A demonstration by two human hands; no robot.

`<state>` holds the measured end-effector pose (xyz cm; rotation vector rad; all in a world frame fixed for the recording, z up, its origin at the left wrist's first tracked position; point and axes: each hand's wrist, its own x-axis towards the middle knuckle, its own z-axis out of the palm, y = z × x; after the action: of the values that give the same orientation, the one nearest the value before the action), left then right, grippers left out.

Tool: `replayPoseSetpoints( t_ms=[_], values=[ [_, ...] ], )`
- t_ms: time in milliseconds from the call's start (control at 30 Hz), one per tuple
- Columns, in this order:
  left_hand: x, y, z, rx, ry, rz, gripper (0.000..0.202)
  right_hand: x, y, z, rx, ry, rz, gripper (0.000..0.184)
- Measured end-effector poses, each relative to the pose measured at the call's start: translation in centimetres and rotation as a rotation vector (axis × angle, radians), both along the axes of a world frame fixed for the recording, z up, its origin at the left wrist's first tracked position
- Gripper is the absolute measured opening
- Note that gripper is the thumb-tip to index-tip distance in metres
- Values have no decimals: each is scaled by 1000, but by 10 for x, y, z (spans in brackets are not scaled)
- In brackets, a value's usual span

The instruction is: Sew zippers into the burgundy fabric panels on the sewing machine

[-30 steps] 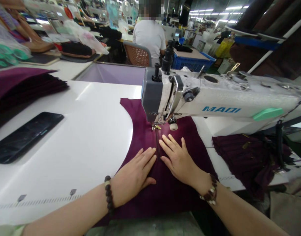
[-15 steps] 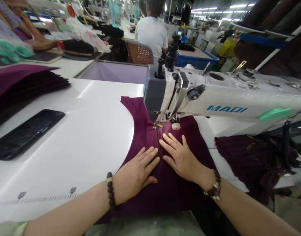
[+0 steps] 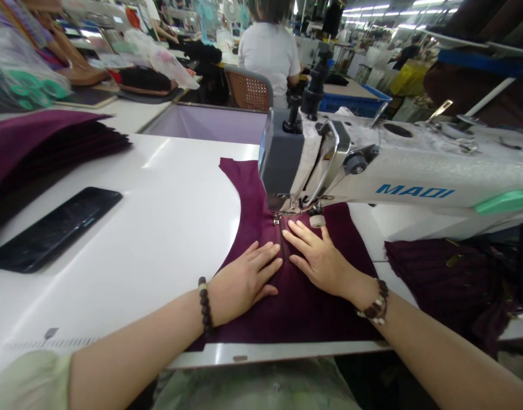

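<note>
fabric panel [image 3: 304, 319], deep burgundy, is being pressed flat on the white tabletop [image 3: 171, 188], beneath the head of the maqi sewing machine [image 3: 415, 159]. its far part is being overhung by the machine, and a dark zipper [image 3: 282, 245] is being shown along its middle, running toward the small metal presser foot [image 3: 277, 218]. the left hand [image 3: 244, 282] is being laid palm down on the panel, fingers extended, with its fingertips being kept just beside the zipper's left edge. the right hand [image 3: 323, 262] is being spread over the panel on the other side, thumb and fingers apart; nothing is being gripped by either hand. one right finger is being held just below a white roller [image 3: 317, 221]; whether it is being touched cannot be told. at the left, a black phone [image 3: 56, 230] and a stack of burgundy fabric pieces [image 3: 43, 136] are being carried by the tabletop. at the right, a heap of burgundy pieces [image 3: 436, 290] is being partly hung over the edge.
</note>
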<state>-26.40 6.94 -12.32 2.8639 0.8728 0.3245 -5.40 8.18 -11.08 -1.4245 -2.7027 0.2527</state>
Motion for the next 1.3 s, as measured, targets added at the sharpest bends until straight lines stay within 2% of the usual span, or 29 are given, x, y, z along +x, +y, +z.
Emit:
replayPoseSetpoints(
  t_ms=[267,500,633,800,1300],
  values=[
    [-3,14,0,-16,-3,-12,43,2,18,-3,16,11,35,43],
    [2,6,-1,44,24,51,46,-16,-7,-4,48,26,-130,41],
    [2,0,-1,60,19,53,52,-13,-13,-4,8,108,-89,43],
    [1,3,-3,69,30,32,52,-7,-9,-1,-22,125,-58,38],
    [1,15,-2,43,21,44,43,-7,3,-2,-4,132,-31,29]
  ],
)
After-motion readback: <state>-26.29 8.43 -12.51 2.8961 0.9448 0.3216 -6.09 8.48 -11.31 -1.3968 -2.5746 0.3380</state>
